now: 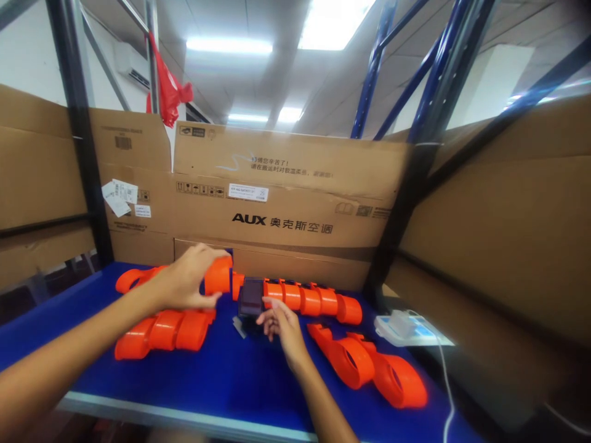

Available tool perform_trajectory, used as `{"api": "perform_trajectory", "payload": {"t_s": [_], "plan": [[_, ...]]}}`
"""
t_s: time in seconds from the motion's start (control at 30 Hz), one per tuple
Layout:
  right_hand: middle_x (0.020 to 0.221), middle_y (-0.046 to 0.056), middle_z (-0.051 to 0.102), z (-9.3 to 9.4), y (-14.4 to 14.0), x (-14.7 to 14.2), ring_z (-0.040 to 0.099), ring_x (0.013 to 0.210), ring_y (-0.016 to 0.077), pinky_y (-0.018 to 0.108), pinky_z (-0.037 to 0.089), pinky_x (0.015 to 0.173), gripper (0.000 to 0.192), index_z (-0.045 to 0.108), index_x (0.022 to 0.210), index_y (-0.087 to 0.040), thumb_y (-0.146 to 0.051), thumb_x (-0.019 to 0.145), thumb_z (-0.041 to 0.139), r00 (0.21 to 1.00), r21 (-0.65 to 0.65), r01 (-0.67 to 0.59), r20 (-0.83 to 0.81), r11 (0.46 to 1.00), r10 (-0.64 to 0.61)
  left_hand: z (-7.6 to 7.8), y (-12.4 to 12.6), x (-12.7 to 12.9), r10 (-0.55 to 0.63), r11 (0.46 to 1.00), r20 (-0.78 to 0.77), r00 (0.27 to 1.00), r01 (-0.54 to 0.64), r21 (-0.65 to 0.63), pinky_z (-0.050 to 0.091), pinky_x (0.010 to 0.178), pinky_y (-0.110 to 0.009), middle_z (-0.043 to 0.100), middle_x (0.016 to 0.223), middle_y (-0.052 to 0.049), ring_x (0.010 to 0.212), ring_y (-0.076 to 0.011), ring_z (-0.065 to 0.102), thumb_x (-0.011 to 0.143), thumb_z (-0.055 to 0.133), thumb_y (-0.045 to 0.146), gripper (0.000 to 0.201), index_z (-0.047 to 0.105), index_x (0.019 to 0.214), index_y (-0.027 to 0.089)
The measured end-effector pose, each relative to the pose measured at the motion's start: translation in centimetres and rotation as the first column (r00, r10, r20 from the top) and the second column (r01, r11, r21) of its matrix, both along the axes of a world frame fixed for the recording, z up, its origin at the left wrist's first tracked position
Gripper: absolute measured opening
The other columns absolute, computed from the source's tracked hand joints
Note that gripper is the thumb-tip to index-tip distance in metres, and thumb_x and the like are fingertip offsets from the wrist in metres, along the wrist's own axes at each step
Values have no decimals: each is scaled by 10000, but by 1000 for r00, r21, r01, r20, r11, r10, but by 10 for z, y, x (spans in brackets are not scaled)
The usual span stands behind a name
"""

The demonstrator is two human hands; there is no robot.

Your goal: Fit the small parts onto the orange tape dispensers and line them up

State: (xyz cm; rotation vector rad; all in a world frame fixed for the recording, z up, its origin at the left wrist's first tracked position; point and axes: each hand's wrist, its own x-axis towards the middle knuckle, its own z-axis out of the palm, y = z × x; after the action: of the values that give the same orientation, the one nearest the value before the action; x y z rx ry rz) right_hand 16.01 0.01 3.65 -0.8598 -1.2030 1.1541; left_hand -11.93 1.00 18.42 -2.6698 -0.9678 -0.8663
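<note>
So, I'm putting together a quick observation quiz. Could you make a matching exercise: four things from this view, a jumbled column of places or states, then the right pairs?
Things:
1. Left hand
2. Red plastic bag
3. White cable
4. AUX-printed cardboard

Places or states:
A. Upright behind the blue table
B. Holding an orange loop
C. Hanging from a metal post
D. Trailing down at the table's right

Pairs: 1-B, 2-C, 3-D, 4-A

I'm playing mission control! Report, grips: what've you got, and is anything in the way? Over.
Left grip holding orange loop. Right grip at black box, touch unclear. Grey piece lying close by, more orange loops around, no clear blockage.
</note>
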Motion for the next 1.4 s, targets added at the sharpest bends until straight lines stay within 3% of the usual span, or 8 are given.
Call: {"api": "perform_trajectory", "payload": {"t_s": [0.17,0.27,0.5,0.6,0.67,0.77,0.9,1.4], "plan": [[712,28,691,0,0,0,601,509,148,207,408,416,638,577,1258,-182,-591,777,668,993,-67,-105,-58,992,101,-44,-34,47,-298,954,-70,952,296,-44,428,969,-459,602,1261,-105,1117,-316,548,723,714,334,715,456,1386,266],[603,-34,612,-3,1,2,571,479,135,200,398,425,603,609,1213,-186,-529,734,741,995,-79,-85,-58,993,80,-68,-40,64,-349,937,-124,929,350,-13,431,954,-479,596,1273,-143,1120,-333,550,755,705,343,704,445,1402,246],[619,-30,634,-3,4,3,566,521,130,230,448,531,445,675,1049,-192,-450,705,789,998,30,11,-60,999,-9,-83,-42,73,-387,919,12,922,387,-76,376,1034,-533,553,1351,-148,1229,-367,489,740,752,494,824,397,1454,285],[594,-32,619,-3,5,3,529,487,118,220,418,490,447,687,1026,-184,-484,708,781,999,43,46,-27,998,-45,-101,-33,84,-248,929,357,901,325,-174,327,1087,-538,446,1453,-139,1319,-355,409,823,648,539,712,402,1445,297],[539,-51,571,-4,5,4,445,424,90,198,344,425,460,693,1011,-168,-505,709,776,996,43,91,12,995,-92,-120,-21,98,-15,926,635,772,250,-282,353,1078,-495,423,1454,-139,1315,-310,427,906,545,492,598,390,1447,289],[501,-66,528,-6,6,5,402,400,80,191,311,395,479,694,1014,-157,-523,714,767,992,42,114,47,993,-116,-146,0,121,291,787,825,485,369,-494,412,1026,-445,527,1360,-134,1193,-276,550,885,569,524,603,427,1412,268],[520,-45,562,-8,5,4,460,404,100,205,360,386,481,708,1009,-158,-539,718,753,989,37,120,81,992,-122,-156,17,138,383,618,880,279,631,-469,428,994,-375,674,1183,-109,1152,-284,591,788,678,558,501,659,1139,201],[490,-44,515,4,-14,-5,434,407,92,207,365,426,207,610,595,-179,-318,747,624,970,51,141,192,989,-148,-167,23,123,280,693,904,323,583,-423,488,754,-321,620,636,-7,714,-213,620,739,745,458,311,743,875,178]]}}
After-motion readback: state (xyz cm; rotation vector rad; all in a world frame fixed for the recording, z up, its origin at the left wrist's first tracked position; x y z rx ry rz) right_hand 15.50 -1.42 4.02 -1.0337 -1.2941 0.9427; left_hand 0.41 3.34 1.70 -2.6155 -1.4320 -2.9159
